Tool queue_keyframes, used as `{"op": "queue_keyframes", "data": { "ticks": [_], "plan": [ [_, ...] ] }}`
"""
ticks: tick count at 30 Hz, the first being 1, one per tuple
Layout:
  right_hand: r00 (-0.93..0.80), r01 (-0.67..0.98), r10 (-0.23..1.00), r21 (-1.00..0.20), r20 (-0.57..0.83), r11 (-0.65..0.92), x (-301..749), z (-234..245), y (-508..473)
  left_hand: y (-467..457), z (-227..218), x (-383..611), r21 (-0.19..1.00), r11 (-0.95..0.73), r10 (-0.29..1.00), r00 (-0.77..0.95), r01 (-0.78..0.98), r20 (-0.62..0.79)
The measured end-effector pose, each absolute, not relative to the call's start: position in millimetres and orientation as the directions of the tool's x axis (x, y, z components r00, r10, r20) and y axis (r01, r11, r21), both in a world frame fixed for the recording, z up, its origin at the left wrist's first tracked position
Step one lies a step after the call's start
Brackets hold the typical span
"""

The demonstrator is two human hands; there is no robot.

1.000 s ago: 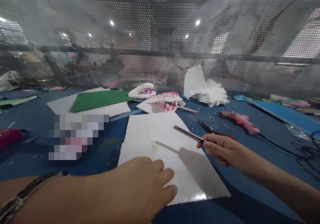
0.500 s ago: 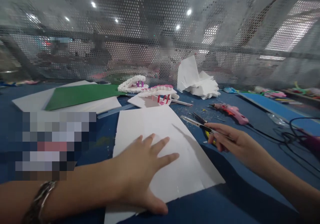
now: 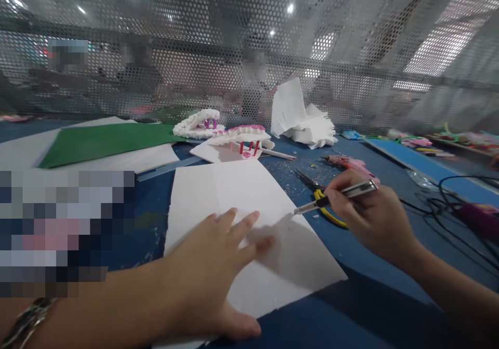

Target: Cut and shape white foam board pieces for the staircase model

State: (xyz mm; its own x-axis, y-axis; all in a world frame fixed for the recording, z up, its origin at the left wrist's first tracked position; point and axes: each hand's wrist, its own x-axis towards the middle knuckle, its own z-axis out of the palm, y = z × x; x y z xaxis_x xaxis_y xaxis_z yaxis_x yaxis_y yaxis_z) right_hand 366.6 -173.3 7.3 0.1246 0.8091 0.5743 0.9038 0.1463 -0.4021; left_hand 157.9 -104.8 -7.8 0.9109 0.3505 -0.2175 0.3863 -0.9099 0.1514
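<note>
Sheet (image 3: 249, 183) at near centre: plain white. Cutter (image 3: 363, 187) at right: silver, black slider. Pliers (image 3: 311, 184) beside it: yellow handles, dark tips. Glue gun (image 3: 360, 167): pink with red. Tabletop (image 3: 140, 245): dark blue, pale flecks. Far left board (image 3: 105, 141): green. Far right board (image 3: 413, 161): blue. Far screen (image 3: 218, 37): grey, patterned with round perforations.

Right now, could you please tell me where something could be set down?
Blue table shows bare between the white sheet and right forearm, and, speckled, beyond the left forearm, beside that sheet. It is crowded around the right hand: pliers, glue gun, cables.
</note>
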Motion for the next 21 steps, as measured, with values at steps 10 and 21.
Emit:
{"op": "queue_keyframes", "data": {
  "ticks": [10, 21],
  "plan": [
    [0.085, 0.801, 0.989, -0.599, 0.124, 0.006, 370, -8, -163, -97, -12, 158, 0.164, -0.960, 0.215, 0.972, 0.228, -0.093],
    [0.166, 0.723, 0.964, -0.690, 0.206, 0.022, 362, -36, -141, -100, -16, 160, 0.106, -0.951, 0.282, 0.956, 0.290, -0.083]
  ]
}}
